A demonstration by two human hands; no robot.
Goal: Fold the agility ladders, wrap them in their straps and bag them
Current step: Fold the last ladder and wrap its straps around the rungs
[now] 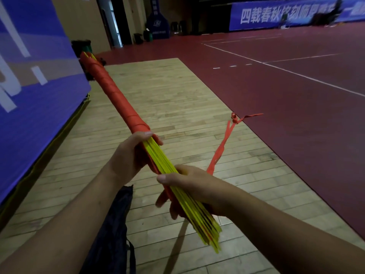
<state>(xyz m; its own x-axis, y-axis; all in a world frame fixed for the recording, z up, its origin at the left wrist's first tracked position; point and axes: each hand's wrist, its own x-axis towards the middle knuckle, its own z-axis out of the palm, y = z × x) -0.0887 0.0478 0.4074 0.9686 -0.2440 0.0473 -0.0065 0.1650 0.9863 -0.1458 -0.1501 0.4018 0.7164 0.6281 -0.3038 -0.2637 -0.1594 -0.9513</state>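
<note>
The folded agility ladder (160,162) is held slanting above the wooden floor (167,91), its far half wound in the red strap (222,145). The left hand (128,155) grips it where the winding ends. The right hand (189,185) is curled round the bare yellow rungs, and the strap's loose tail trails out beside it. A dark bag (112,224) lies near the floor's near edge.

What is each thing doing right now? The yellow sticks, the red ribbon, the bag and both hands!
ladder bundle: folded together, far part wrapped, near end bare.
red strap: wound round the bundle's far part; loose tail sticks out to the right, in the air.
dark bag: lying limp on the wooden floor, ladder not in it.
left hand: grips the bundle where the wrapping ends.
right hand: grips the bare yellow part.
</note>
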